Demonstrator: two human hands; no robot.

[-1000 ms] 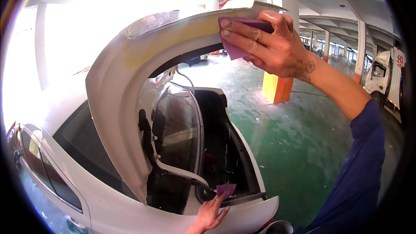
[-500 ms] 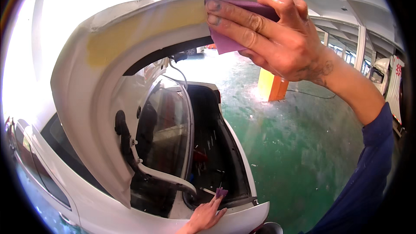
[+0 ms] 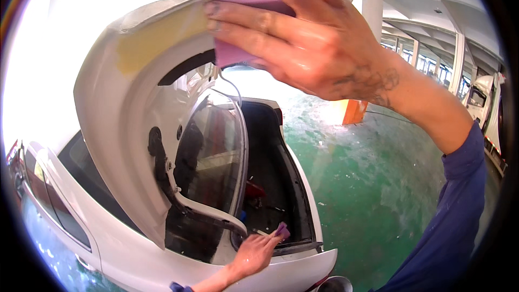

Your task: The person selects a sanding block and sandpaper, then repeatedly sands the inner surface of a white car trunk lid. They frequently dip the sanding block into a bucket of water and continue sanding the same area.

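My right hand holds a purple sheet of sandpaper with its fingers laid over it, pressing it to the inner rim of a raised white trunk lid. Left of the fingertips, a dull yellow filler patch runs along that rim. Below, my left hand is over the rear edge of the open trunk, pinching a smaller folded purple piece of sandpaper. Its thumb is partly hidden.
The dark trunk well lies under the lid, beside the rear window and the curved hinge arm. An orange-yellow block stands on the green floor. A white truck is at the far right.
My right hand has slid left along the lid's rim with the sandpaper, covering part of the yellow patch. My left hand has shifted slightly up, bringing more forearm into view.
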